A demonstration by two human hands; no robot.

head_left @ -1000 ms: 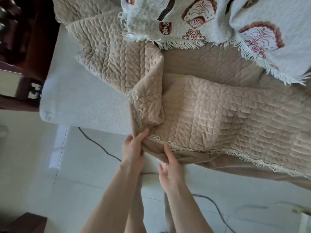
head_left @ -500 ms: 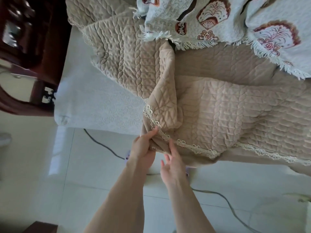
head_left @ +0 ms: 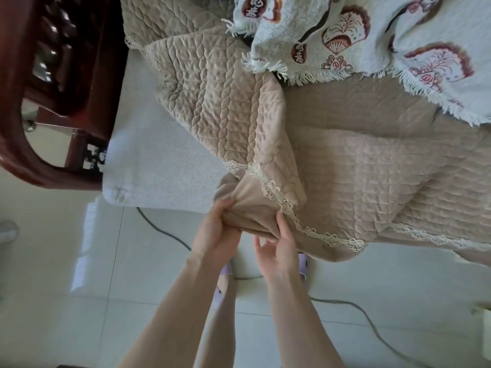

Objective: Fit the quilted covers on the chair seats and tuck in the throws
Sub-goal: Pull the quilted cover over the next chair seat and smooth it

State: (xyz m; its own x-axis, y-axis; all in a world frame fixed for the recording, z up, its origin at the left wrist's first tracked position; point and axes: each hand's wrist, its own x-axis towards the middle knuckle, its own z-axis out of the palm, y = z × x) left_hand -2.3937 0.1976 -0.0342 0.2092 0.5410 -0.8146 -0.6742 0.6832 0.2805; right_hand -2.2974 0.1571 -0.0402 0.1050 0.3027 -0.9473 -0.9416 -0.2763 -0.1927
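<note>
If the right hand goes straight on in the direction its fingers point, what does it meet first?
The beige quilted cover: the right hand has its fingertips at the bunched fold, just below the lace trim. Depth is unclear, so this is only probable.

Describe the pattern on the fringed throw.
Throw: dark red fan motifs on pale white; head view.

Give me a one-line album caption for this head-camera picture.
Left hand grips the bunched corner of a beige quilted lace-trimmed cover, right hand touching it, beside a white embossed seat cushion.
</note>
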